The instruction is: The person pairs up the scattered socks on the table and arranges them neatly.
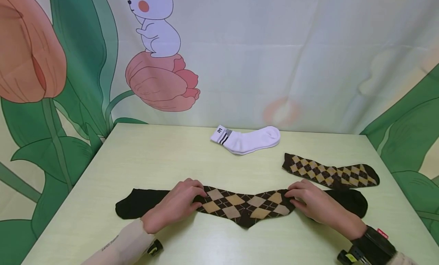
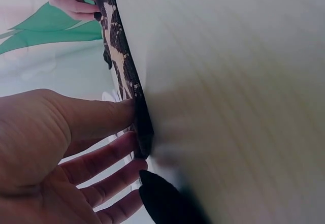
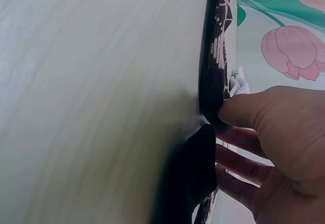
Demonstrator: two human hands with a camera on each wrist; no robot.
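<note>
A brown, tan and grey argyle sock (image 1: 236,204) lies stretched sideways near the front of the table, its heel pointing towards me. My left hand (image 1: 180,204) pinches its left end between thumb and fingers. At the other end, my right hand (image 1: 313,204) pinches the sock's dark edge; the thumb (image 3: 241,111) presses on it in the right wrist view. Black sock fabric (image 1: 145,202) extends to the left from under my left hand. More black sock fabric (image 1: 350,202) extends beyond my right hand; the parts beneath the hands are hidden.
Another argyle sock (image 1: 330,171) with yellowish diamonds lies behind my right hand, its lower edge close to the black fabric. White socks (image 1: 252,140) with black stripes lie at the back of the pale table (image 1: 164,158). A printed curtain (image 1: 240,66) hangs behind.
</note>
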